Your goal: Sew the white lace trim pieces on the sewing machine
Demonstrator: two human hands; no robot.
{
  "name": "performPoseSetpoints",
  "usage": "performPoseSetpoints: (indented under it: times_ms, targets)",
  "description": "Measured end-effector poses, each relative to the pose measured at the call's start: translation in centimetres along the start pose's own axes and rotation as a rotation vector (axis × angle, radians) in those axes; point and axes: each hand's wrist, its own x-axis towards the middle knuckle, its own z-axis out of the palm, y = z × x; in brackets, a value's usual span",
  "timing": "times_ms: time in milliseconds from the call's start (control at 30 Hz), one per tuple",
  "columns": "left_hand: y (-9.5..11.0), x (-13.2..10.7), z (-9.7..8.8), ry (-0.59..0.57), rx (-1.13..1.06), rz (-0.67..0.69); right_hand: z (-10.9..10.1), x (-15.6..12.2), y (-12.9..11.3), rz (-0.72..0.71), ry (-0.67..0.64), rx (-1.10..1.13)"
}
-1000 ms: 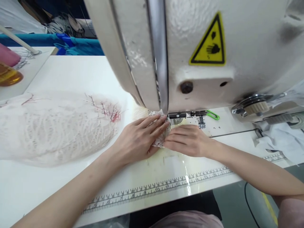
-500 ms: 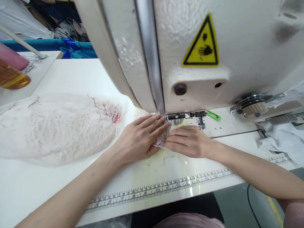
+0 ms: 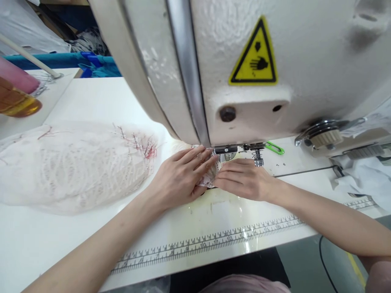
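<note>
My left hand [image 3: 180, 177] lies flat, fingers stretched out, pressing a small piece of white lace [image 3: 210, 177] onto the table just in front of the presser foot [image 3: 226, 151] of a white sewing machine [image 3: 259, 61]. My right hand [image 3: 244, 179] rests palm down beside it, fingers together and extended, its fingertips touching the lace's right edge. The needle area is mostly hidden under the machine head.
A heap of white lace with red threads [image 3: 73, 162] lies at the left. A printed ruler [image 3: 214, 242] runs along the white table's [image 3: 91, 97] front edge. An amber bottle [image 3: 15, 101] stands far left; white cloth [image 3: 363, 183] and a green clip [image 3: 275, 147] sit at right.
Both hands stay on the lace piece and have shifted slightly toward the presser foot. The view has drifted a little to the right.
</note>
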Motion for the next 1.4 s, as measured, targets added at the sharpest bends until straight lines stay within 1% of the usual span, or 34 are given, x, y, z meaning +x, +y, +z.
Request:
performPoseSetpoints:
  times_ms: [167, 267, 400, 500, 633, 733, 867, 967, 1067, 1167, 1300, 1400]
  targets:
    - [0.1, 0.1, 0.0, -0.022, 0.019, -0.011, 0.0, -0.1, 0.3, -0.009, 0.014, -0.058]
    - [0.1, 0.1, 0.0, -0.020, 0.018, -0.014, 0.0, -0.1, 0.5, -0.015, 0.028, -0.059]
    - [0.1, 0.0, 0.1, -0.012, 0.010, -0.020, -0.1, -0.2, 0.8, -0.001, 0.013, -0.085]
    - [0.1, 0.1, 0.1, -0.002, 0.016, -0.008, -0.3, -0.1, 0.9, 0.002, 0.038, -0.120]
    - [0.2, 0.1, 0.0, 0.004, 0.027, 0.000, -0.6, 0.1, 1.0, 0.009, 0.081, -0.218]
    - [0.4, 0.1, -0.1, -0.021, 0.029, -0.010, -0.7, 0.0, 1.1, 0.024, 0.087, -0.271]
    - [0.5, 0.1, -0.1, -0.051, 0.012, -0.028, -0.8, 0.0, 1.2, 0.084, 0.036, -0.244]
    - [0.6, 0.1, -0.1, -0.061, 0.026, -0.033, -0.8, 0.0, 1.4, 0.135, -0.015, -0.168]
    - [0.6, 0.1, -0.1, -0.061, 0.027, -0.038, -0.7, -0.1, 1.7, 0.132, -0.011, -0.131]
    - [0.7, 0.0, -0.1, -0.014, 0.037, -0.019, -0.7, -0.2, 1.8, 0.113, 0.019, -0.150]
    - [0.9, 0.0, -0.2, 0.149, 0.035, 0.097, -1.1, -0.1, 1.6, 0.095, 0.060, -0.204]
    - [1.0, 0.2, -0.1, 0.195, 0.001, 0.122, -1.5, 0.3, 1.2, 0.060, 0.057, -0.178]
